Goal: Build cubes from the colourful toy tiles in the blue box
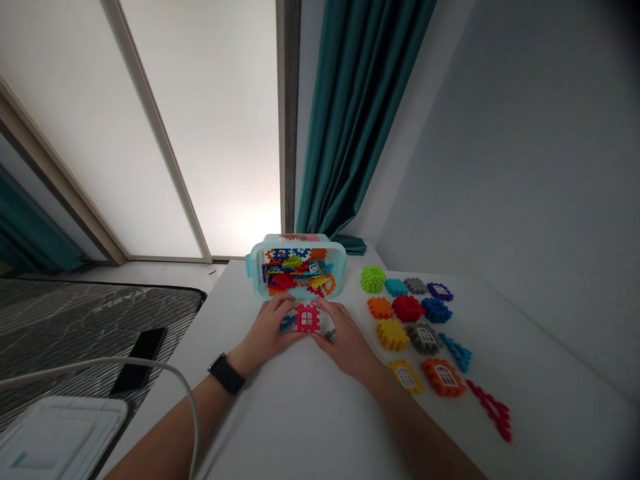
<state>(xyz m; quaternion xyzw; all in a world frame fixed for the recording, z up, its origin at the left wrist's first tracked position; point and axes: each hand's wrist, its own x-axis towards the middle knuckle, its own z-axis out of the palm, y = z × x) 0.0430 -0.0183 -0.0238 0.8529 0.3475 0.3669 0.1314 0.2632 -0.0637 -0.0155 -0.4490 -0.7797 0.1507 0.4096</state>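
- Table, white, bears a pale-blue tub of mixed plastic pieces; tile stacks stand to the tub's right.
- Left hand and right hand, just in front of the tub, turn inward, thumbs on the side away from it, fingertips clamped on opposite edges of a red window tile.
- Step in hand, as I judge watching: steadying that tile; the next move calls for even pressure from both pinches.

No words, brands or numbers can be read; the colourful label on the bin, near the middle of the frame, is too small to make out.
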